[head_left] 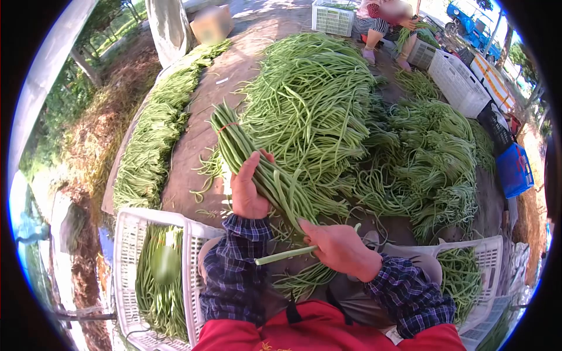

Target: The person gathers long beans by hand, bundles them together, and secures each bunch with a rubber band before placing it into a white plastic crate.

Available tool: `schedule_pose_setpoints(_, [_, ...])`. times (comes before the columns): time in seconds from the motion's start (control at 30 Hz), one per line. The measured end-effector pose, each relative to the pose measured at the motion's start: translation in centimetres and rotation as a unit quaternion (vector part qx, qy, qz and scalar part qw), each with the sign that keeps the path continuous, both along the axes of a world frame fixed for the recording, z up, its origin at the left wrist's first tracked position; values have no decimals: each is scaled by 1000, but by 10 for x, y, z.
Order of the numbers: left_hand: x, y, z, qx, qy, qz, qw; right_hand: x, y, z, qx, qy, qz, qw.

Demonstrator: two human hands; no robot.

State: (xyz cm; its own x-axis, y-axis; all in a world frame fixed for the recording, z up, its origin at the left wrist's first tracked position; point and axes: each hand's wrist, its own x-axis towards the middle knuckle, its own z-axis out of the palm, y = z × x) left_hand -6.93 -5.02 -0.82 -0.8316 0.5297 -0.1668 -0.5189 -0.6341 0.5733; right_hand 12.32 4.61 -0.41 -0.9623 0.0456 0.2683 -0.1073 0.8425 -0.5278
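Observation:
A bundle of long green beans (278, 186) slants across the middle of the view, its upper end pointing away to the left. A red band (228, 127) circles it near that end. My left hand (252, 188) is closed around the middle of the bundle, thumb on top. At the lower end, my right hand (345, 250) is closed on the bean ends, fingers mostly hidden beneath. From under that hand a single thick green length (287, 255) sticks out to the left. Behind the bundle lies a large heap of loose long beans (313, 88).
A white crate (126, 234) of beans stands at my left, another crate (492, 269) at my right. Rows of beans (155, 126) line the left of the ground sheet (237, 76). More beans (436, 158) lie right, near a blue crate (515, 169). A person (377, 26) sits at the back.

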Motion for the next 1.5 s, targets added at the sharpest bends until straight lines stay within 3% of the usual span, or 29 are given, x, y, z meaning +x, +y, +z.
schedule_pose_setpoints(0.07, [-1,-6,16,-10,28,48,998,9,6,-1,-155,-13,24,988])
schedule_pose_setpoints(0.1, [-5,-13,13,-11,58,20,998,11,15,4,-261,-65,-20,963])
schedule_pose_setpoints(0.13, [-3,-16,12,-12,55,19,998,15,24,8,-410,-46,-70,908])
schedule_pose_setpoints(0.17, [1,-16,13,-37,82,33,995,17,37,7,-456,-11,-91,885])
schedule_pose_setpoints(0.27, [8,-11,14,-57,122,48,990,31,65,22,-503,110,-188,836])
schedule_pose_setpoints(0.4, [3,-6,7,-77,137,89,984,44,95,50,-529,336,-153,764])
schedule_pose_setpoints(0.53, [3,-3,1,-93,118,99,984,77,117,94,-564,418,-144,697])
schedule_pose_setpoints(0.6, [3,-2,-2,-113,115,125,979,105,132,116,-540,443,-142,702])
schedule_pose_setpoints(0.67, [-5,-3,-14,-139,183,134,964,137,144,140,-513,467,-138,707])
schedule_pose_setpoints(0.73, [-6,-1,-16,-141,193,154,959,169,147,168,-482,471,-55,737])
schedule_pose_setpoints(1.07, [6,13,-23,-167,186,143,958,327,162,281,-329,507,-169,779])
schedule_pose_setpoints(1.17, [-3,10,-32,-162,197,149,955,373,174,295,-303,511,-333,732])
schedule_pose_setpoints(1.2, [-9,8,-37,-163,196,146,956,385,178,294,-302,511,-336,732])
schedule_pose_setpoints(1.27, [-14,5,-41,-164,193,137,958,401,179,291,-136,534,-478,684])
schedule_pose_setpoints(1.43, [-10,3,-38,-204,181,132,953,437,189,311,34,531,-549,645])
schedule_pose_setpoints(1.5, [-12,4,-43,-197,196,128,952,432,184,312,45,525,-531,663])
